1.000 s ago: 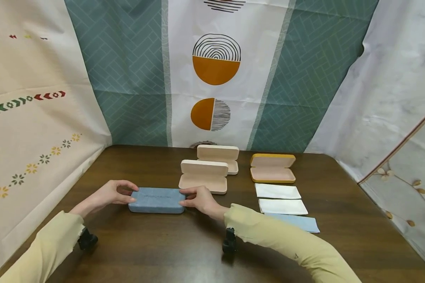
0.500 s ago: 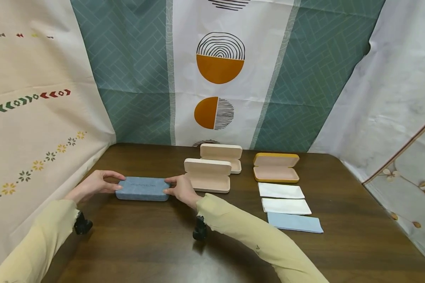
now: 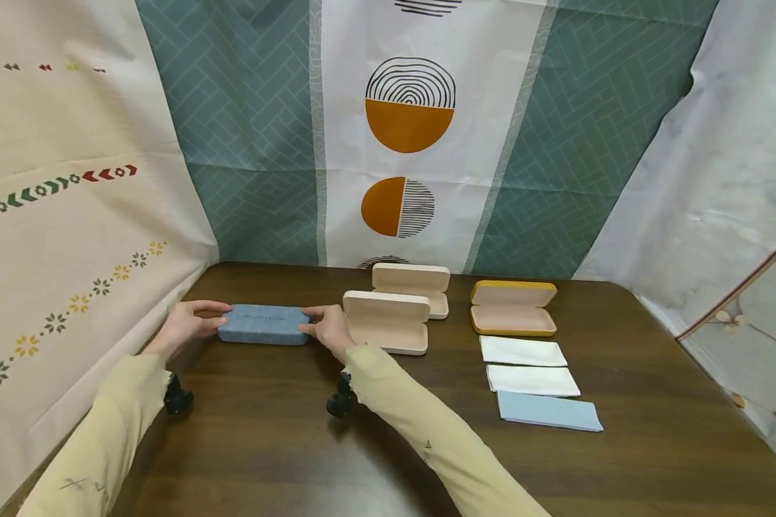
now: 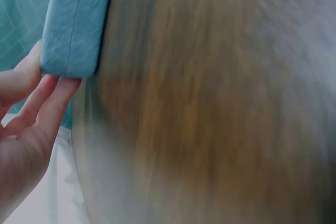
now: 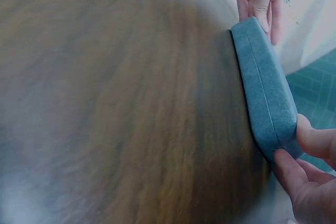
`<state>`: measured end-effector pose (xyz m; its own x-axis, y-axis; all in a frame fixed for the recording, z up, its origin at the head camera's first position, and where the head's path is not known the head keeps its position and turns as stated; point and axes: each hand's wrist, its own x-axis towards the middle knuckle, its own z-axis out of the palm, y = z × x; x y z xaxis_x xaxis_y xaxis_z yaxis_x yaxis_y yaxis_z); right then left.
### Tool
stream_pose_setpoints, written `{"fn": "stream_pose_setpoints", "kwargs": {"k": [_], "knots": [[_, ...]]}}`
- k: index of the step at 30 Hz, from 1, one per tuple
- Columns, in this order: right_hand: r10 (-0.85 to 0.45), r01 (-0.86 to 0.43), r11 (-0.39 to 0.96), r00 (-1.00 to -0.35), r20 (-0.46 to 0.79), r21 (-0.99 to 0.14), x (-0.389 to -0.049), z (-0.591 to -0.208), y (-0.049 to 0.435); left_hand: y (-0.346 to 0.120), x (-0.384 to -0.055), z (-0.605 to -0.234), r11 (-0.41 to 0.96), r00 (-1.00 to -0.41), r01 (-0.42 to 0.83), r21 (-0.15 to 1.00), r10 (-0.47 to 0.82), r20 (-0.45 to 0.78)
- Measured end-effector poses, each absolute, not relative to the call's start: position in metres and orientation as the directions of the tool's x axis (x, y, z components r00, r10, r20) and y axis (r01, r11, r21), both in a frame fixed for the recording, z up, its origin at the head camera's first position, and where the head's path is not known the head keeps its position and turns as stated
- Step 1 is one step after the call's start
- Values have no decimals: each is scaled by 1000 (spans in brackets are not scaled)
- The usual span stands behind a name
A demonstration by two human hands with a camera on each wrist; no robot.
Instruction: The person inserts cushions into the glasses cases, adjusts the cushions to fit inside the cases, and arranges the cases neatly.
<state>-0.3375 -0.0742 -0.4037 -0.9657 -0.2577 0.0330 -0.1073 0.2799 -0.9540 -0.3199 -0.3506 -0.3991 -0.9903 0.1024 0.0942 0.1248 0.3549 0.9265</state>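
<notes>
Head view looks forward-down — close wrist views share the case (image 5: 265, 87)

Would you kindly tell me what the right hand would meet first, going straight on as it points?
The blue case, whose right end the right hand holds; beyond it, likely the left hand.

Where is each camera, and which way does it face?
Head: on the head, facing forward and down at the table; left hand, right hand and both sleeves show.
Left wrist: on that wrist, facing the blue glasses case; only left hand shows.
Right wrist: on that wrist, facing along the case; both hands show.
Both wrist views share the case and left hand.
</notes>
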Motion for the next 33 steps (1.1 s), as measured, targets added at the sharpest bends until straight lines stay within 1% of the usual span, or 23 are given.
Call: {"fn": "stream_pose_setpoints", "kwargs": {"k": [3,6,10,14,20,23,25,27,30,33], "knots": [[-223,-96,255,-974,38,-962,-342,-404,-77,-346,-325,-401,401,-992,125,907,39,119],[-195,-106,247,-979,58,-963,-345,-405,-80,-342,-328,-403,482,-988,120,868,-25,151],[-164,-123,252,-983,83,-960,-349,-407,-83,-339,-334,-405,534,-979,141,834,-53,199],[-158,-126,236,-983,90,-964,-354,-410,-84,-339,-338,-408,519,-972,170,838,-50,229],[-167,-101,160,-983,74,-982,-358,-410,-84,-339,-340,-411,431,-969,196,881,-52,241],[-178,-97,156,-982,68,-983,-359,-410,-82,-339,-339,-410,413,-969,197,889,-56,240],[-193,-92,167,-979,59,-982,-361,-409,-82,-339,-338,-408,429,-971,191,883,-52,235],[-191,-96,209,-980,56,-973,-363,-409,-82,-340,-337,-404,449,-976,178,876,-35,217],[-171,-133,293,-982,86,-947,-364,-401,-84,-340,-336,-394,493,-979,168,854,-21,205],[-175,-195,372,-975,138,-907,-360,-384,-88,-339,-337,-380,501,-973,175,848,-41,225]]}}
